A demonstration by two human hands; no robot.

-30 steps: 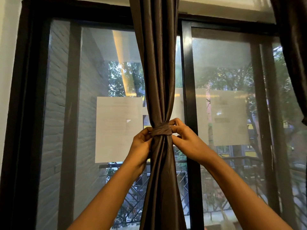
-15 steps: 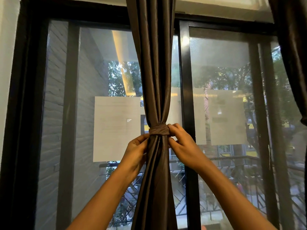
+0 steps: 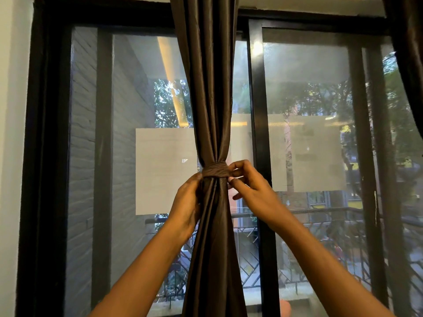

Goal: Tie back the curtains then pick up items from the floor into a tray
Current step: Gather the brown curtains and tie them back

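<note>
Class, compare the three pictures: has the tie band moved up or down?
No. The band round the curtain stays level with the middle of the left paper sheet on the window.

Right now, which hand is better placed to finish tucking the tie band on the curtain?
The right hand, probably: its fingertips pinch the tie band at its right end, while the left hand grips the gathered curtain just below.

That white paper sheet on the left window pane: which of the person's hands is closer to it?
Left. The left hand grips the curtain just right of the paper sheet, overlapping its edge. The right hand pinches the tie band on the curtain's far side.
</note>
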